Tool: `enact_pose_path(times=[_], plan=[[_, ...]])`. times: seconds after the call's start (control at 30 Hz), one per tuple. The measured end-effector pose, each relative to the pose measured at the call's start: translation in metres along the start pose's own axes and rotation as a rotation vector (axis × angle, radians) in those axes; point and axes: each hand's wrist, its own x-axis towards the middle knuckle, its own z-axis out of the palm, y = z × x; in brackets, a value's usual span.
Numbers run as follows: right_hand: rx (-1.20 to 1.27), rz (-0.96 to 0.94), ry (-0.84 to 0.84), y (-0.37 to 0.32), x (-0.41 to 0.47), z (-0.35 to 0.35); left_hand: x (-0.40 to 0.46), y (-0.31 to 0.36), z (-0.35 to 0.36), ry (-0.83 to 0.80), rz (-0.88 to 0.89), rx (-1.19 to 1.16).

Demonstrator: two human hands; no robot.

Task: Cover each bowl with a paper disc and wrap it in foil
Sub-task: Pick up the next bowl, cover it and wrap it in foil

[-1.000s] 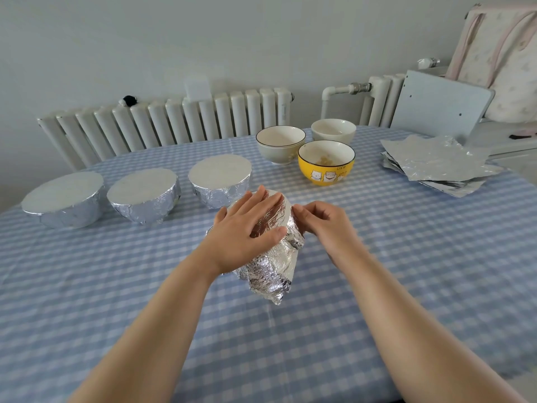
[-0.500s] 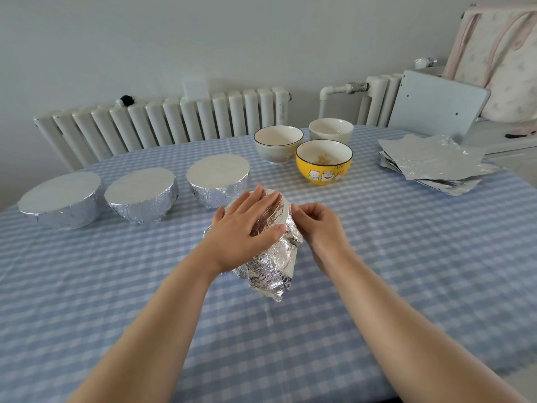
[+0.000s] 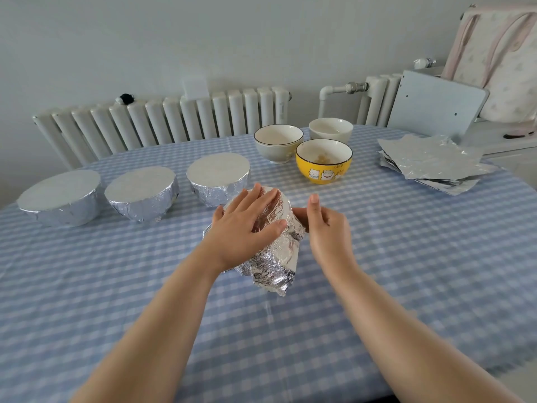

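Note:
A bowl half wrapped in crumpled foil (image 3: 277, 260) stands tilted on its side at the middle of the table. My left hand (image 3: 244, 228) presses flat on its upturned base with straight fingers. My right hand (image 3: 328, 231) is at the bowl's right edge, thumb and curled fingers on the foil, index finger lifted. Three foil-wrapped bowls with white paper tops stand in a row behind: left (image 3: 59, 197), middle (image 3: 141, 193), right (image 3: 218, 178). Uncovered bowls stand further back: a white one (image 3: 279, 142), another white one (image 3: 330, 130), a yellow one (image 3: 324, 162).
A stack of foil sheets (image 3: 430, 162) lies at the table's far right. The table wears a blue checked cloth (image 3: 406, 271). Radiators (image 3: 162, 120) line the wall behind, and a grey board (image 3: 436, 103) leans at the back right.
My right index finger has lifted off the foil and points up. My left hand stays pressed on the tilted bowl, which has barely moved.

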Motion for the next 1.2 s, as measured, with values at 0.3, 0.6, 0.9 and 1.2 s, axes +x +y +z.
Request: enact_pose_path(times=[0.3, 0.6, 0.9, 1.2], plan=[[-0.174, -0.128, 0.011, -0.004, -0.024, 0.009, 0.003, -0.002, -0.001, 0.024, -0.040, -0.025], [0.209, 0.080, -0.068, 0.007, -0.030, 0.002, 0.010, 0.016, 0.001, -0.026, -0.038, 0.198], [0.033, 0.312, -0.100, 0.013, 0.002, -0.020, 0.017, 0.034, 0.007, -0.114, 0.019, 0.418], [-0.262, 0.058, 0.007, 0.001, 0.010, -0.017, 0.017, 0.032, 0.009, -0.106, 0.019, 0.435]])
